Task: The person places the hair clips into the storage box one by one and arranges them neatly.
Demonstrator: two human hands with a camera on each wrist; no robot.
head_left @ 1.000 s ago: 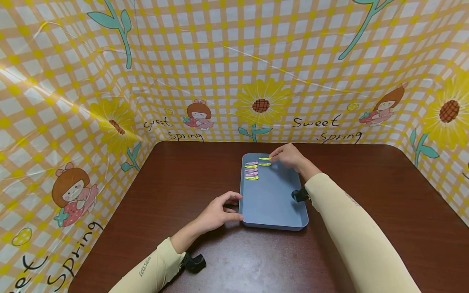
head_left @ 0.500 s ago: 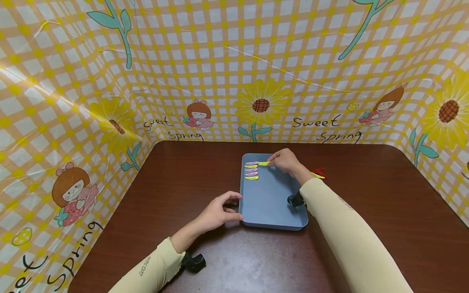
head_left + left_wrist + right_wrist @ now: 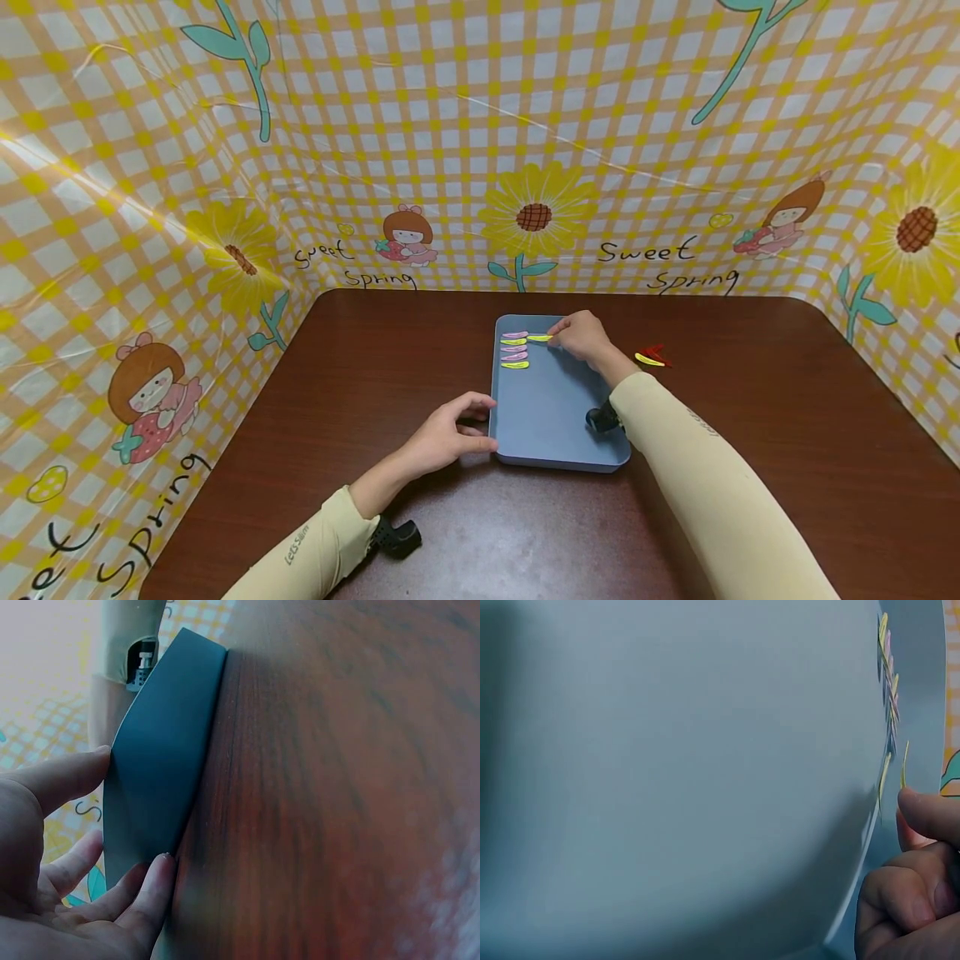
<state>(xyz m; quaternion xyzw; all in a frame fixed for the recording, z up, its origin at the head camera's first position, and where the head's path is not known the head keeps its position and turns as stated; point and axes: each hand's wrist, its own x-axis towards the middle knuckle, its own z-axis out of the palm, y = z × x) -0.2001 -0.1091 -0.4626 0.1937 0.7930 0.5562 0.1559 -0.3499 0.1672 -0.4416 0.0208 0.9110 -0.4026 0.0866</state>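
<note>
My right hand (image 3: 583, 337) pinches a yellow snap hair clip (image 3: 905, 765) between thumb and finger, over the far part of the blue-grey tray (image 3: 555, 417). A second yellow clip (image 3: 883, 784) lies in the tray close beside it; in the head view the two overlap and are hard to tell apart. To their left, a column of several pink and yellow clips (image 3: 514, 350) lies along the tray's left side. My left hand (image 3: 442, 433) rests at the tray's left edge, thumb and fingertips touching its outer wall (image 3: 161, 750), fingers loosely bent.
On the brown table (image 3: 375, 358), right of the tray, lie a yellow clip (image 3: 649, 360) and red clips (image 3: 656, 353), partly overlapping. A checked, flower-printed cloth (image 3: 450, 150) rises behind the table and on both sides.
My right hand has come slightly nearer and left, bringing its yellow clip down close to the one lying there. The arm's shift uncovers the clips on the table. My left hand stays still.
</note>
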